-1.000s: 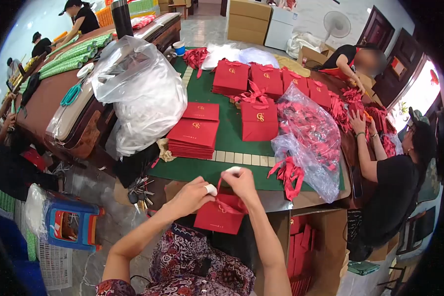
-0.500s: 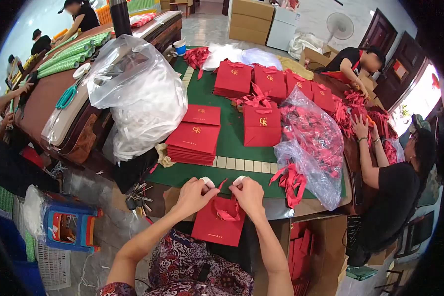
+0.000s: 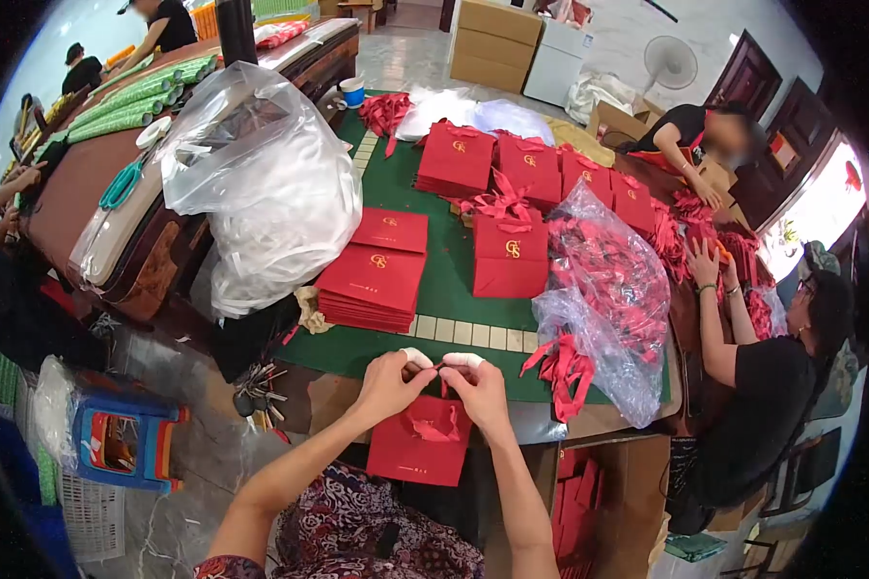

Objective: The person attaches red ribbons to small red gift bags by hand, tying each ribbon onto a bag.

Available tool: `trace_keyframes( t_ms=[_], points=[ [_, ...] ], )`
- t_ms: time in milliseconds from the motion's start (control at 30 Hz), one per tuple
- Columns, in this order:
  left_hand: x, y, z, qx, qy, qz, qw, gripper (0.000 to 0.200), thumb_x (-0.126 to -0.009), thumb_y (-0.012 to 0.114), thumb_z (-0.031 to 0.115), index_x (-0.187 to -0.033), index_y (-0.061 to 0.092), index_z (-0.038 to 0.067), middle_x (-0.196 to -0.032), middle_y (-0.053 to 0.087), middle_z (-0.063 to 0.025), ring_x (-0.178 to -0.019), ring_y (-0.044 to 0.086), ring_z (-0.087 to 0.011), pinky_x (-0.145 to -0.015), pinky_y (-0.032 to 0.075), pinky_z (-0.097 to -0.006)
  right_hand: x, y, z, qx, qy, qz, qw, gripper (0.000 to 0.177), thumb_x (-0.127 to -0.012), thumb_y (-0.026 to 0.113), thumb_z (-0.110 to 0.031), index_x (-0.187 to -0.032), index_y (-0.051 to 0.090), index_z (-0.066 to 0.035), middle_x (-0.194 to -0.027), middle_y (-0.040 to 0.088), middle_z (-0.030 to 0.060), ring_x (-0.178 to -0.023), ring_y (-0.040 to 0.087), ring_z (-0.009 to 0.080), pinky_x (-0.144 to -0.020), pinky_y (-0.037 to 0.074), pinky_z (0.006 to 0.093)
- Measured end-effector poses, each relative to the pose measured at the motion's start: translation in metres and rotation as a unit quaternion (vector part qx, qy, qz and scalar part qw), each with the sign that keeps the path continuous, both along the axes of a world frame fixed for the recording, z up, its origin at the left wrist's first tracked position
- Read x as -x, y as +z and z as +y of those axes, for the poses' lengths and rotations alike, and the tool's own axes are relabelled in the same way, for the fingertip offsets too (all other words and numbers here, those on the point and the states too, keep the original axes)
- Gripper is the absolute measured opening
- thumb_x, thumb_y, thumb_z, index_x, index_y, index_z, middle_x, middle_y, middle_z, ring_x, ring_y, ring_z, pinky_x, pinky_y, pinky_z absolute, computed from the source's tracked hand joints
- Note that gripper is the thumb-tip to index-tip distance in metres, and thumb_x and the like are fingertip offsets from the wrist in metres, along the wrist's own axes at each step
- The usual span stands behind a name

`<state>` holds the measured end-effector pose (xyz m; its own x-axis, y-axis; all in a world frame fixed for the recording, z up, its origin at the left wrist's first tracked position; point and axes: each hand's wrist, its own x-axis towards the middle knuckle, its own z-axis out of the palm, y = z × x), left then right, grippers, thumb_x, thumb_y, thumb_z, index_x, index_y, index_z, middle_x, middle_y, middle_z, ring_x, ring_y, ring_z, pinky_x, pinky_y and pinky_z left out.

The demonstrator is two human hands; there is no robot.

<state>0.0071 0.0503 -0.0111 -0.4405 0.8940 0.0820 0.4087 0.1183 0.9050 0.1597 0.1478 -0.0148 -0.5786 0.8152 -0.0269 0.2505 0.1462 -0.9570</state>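
A red paper gift bag (image 3: 413, 455) rests at the table's front edge, close to my body. A loop of red ribbon (image 3: 438, 425) lies on its upper part. Just above the bag, my left hand (image 3: 392, 388) is closed in a pinch on a ribbon end. My right hand (image 3: 477, 388) pinches there too, its fingertips meeting those of the left. White wraps cover a finger on each hand. The short piece between the fingertips is mostly hidden.
Left of centre sits a stack of red bags (image 3: 375, 289). Rows of finished-looking bags (image 3: 457, 159) stand farther back. Clear plastic holding red ribbons (image 3: 608, 270) lies right; a bag of white cords (image 3: 285, 203) bulges left. A carton (image 3: 632, 492) stands below. Co-workers (image 3: 777, 386) work at right.
My hands have come together from slightly apart, bringing the ribbon ends to one point above the bag. The view has shifted slightly.
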Motion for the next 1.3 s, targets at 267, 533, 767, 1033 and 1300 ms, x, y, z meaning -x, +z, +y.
trace_keyframes(
  t_ms=[267, 533, 767, 1033, 1300],
  points=[
    [0.004, 0.009, -0.008, -0.004, -0.038, -0.036, 0.999, 0.021, -0.088, 0.072, 0.022, -0.100, 0.070, 0.003, -0.080, 0.072, -0.0131, -0.071, 0.071, -0.0212, -0.068, 0.055, -0.0321, 0.001, 0.002, 0.002, 0.082, 0.050, 0.082, 0.992, 0.017, -0.093, 0.068, -0.013, -0.101, 0.071, 0.001, -0.081, 0.067, -0.0003, -0.074, 0.058, 0.0056, -0.067, 0.047, 0.0225],
    [0.007, 0.001, -0.049, 0.056, -0.158, -0.116, 0.979, 0.075, -0.085, 0.078, 0.020, -0.144, 0.037, -0.003, -0.129, 0.060, -0.0187, -0.114, 0.061, -0.0204, -0.098, 0.049, -0.0361, -0.011, 0.011, 0.016, 0.117, -0.052, 0.141, 0.982, 0.014, -0.098, 0.065, -0.016, -0.100, 0.069, -0.003, -0.080, 0.060, -0.0062, -0.072, 0.051, 0.0022, -0.062, 0.039, 0.0203],
    [-0.010, 0.013, -0.069, 0.106, -0.157, -0.080, 0.979, 0.078, -0.081, 0.078, 0.015, -0.141, 0.033, -0.007, -0.119, 0.064, -0.0257, -0.114, 0.063, -0.0355, -0.095, 0.051, -0.0429, -0.012, -0.002, 0.037, 0.037, -0.058, 0.097, 0.993, 0.015, -0.096, 0.067, -0.017, -0.096, 0.070, -0.002, -0.079, 0.061, -0.0061, -0.070, 0.050, 0.0028, -0.061, 0.039, 0.0209],
    [-0.007, 0.013, -0.075, 0.137, -0.196, -0.077, 0.968, 0.077, -0.082, 0.077, 0.008, -0.143, 0.033, -0.006, -0.123, 0.063, -0.0198, -0.114, 0.063, -0.0249, -0.099, 0.049, -0.0387, -0.011, -0.008, 0.052, -0.003, -0.071, 0.082, 0.994, 0.017, -0.095, 0.067, -0.018, -0.097, 0.071, -0.002, -0.077, 0.061, -0.0058, -0.070, 0.052, 0.0039, -0.061, 0.041, 0.0214],
    [-0.005, 0.004, -0.067, 0.090, -0.080, -0.331, 0.936, 0.062, -0.088, 0.076, 0.017, -0.136, 0.043, -0.004, -0.123, 0.060, -0.0122, -0.117, 0.056, -0.0171, -0.101, 0.046, -0.0332, -0.039, 0.022, 0.014, -0.254, -0.117, -0.024, 0.960, 0.021, -0.093, 0.066, -0.012, -0.112, 0.067, -0.003, -0.096, 0.066, 0.0174, -0.091, 0.065, 0.0308, -0.080, 0.051, 0.0375]
  ],
)
